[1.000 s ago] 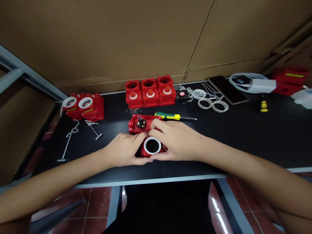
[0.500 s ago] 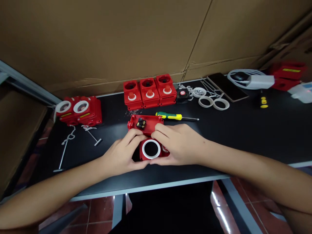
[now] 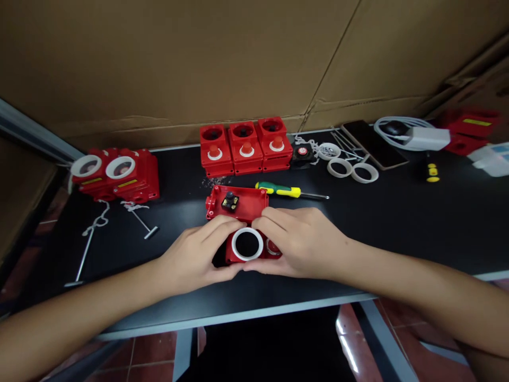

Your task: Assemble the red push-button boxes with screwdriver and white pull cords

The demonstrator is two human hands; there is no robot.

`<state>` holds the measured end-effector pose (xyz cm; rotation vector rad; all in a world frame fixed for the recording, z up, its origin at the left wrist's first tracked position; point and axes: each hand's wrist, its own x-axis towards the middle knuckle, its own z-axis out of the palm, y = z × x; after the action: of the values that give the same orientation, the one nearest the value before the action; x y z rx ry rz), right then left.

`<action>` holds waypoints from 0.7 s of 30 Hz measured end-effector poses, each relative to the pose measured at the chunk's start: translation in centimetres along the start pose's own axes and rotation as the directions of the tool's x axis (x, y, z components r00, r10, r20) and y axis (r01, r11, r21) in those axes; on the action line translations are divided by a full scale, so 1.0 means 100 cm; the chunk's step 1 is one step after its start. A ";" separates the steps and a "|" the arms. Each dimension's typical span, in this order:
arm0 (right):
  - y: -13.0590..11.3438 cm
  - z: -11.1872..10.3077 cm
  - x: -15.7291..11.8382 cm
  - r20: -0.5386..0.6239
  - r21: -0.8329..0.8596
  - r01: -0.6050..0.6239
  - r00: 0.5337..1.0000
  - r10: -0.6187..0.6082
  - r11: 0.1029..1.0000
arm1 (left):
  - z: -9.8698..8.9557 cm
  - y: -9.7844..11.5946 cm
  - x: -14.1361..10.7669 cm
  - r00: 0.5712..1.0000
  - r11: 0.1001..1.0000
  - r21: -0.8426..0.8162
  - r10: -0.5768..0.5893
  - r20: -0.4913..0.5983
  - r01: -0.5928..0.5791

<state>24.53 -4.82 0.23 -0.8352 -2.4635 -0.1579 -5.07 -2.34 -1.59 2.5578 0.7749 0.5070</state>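
Observation:
Near the table's front edge, a red plastic housing (image 3: 230, 253) faces up with a white ring (image 3: 235, 254) around its dark round opening. My left hand (image 3: 194, 254) grips its left side, fingers at the far edge and thumb at the near edge. Closed around the right side is my right hand (image 3: 298, 241), its thumb along the near rim and its fingers bent over the top. A round red part (image 3: 272, 247) shows partly beneath the right fingers. Just beyond lies an open red box half (image 3: 252, 201) with a small black switch block (image 3: 229, 201) inside.
A green-and-yellow screwdriver (image 3: 280, 189) lies behind the hands. Red units (image 3: 246, 154) stand in a row at the back; two with white rings (image 3: 137, 180) sit left, near small T-shaped metal rods (image 3: 85, 254). Loose white rings (image 3: 365, 172), a phone (image 3: 374, 143) and a charger (image 3: 427, 138) are right.
The camera view has shifted slightly. Both hands keep their hold on the red housing, and the right hand sits a little lower, showing more of the round red part.

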 end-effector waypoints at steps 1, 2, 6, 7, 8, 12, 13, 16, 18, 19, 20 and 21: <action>0.000 0.000 -0.001 0.006 0.014 -0.010 1.000 0.009 1.000 | 0.000 0.000 0.000 1.000 1.000 -0.004 -0.003 0.006 0.003; 0.000 0.000 -0.001 0.014 0.025 -0.018 1.000 0.018 1.000 | 0.000 -0.001 0.000 1.000 1.000 -0.008 -0.001 0.008 0.001; -0.002 -0.002 -0.003 0.065 0.053 -0.050 0.997 0.047 0.997 | -0.001 0.000 0.002 1.000 0.999 -0.022 0.023 -0.006 -0.023; -0.003 -0.003 -0.002 0.077 0.059 -0.055 0.996 0.051 0.997 | 0.000 0.001 0.002 1.000 0.999 -0.024 0.027 -0.011 -0.028; -0.002 -0.003 -0.002 0.084 0.063 -0.058 0.995 0.052 0.996 | 0.000 0.002 0.003 0.999 0.999 -0.026 0.028 -0.015 -0.029; 0.003 -0.001 0.001 0.074 0.058 -0.024 0.997 0.020 0.998 | 0.001 0.004 0.003 1.000 1.000 -0.025 0.005 -0.005 -0.005; 0.005 0.000 0.001 0.072 0.051 -0.009 0.997 0.005 0.999 | 0.001 0.004 0.003 1.000 1.000 -0.024 -0.001 0.001 0.001; 0.009 0.003 0.002 0.079 0.030 0.012 0.997 -0.015 0.999 | 0.000 0.005 0.003 1.000 1.000 -0.020 -0.003 0.013 0.004; 0.010 0.005 0.002 0.076 0.041 0.011 0.997 -0.014 0.999 | -0.001 0.005 0.003 1.000 1.000 -0.015 -0.012 0.015 0.012; 0.010 0.005 0.001 0.071 0.053 0.013 0.997 -0.017 0.999 | -0.002 0.005 0.004 1.000 1.000 -0.015 -0.020 0.015 0.020; 0.010 0.006 0.001 0.063 0.064 0.016 0.998 -0.020 0.998 | -0.002 0.005 0.004 1.000 1.000 -0.016 -0.026 0.012 0.026; 0.009 0.007 0.001 0.058 0.073 0.017 0.998 -0.021 0.997 | -0.002 0.005 0.004 1.000 0.999 -0.017 -0.030 0.009 0.030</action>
<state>24.70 -3.85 -0.32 -0.7964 -2.5163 -0.0506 -4.62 -2.46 -1.08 2.5270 0.8013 0.4907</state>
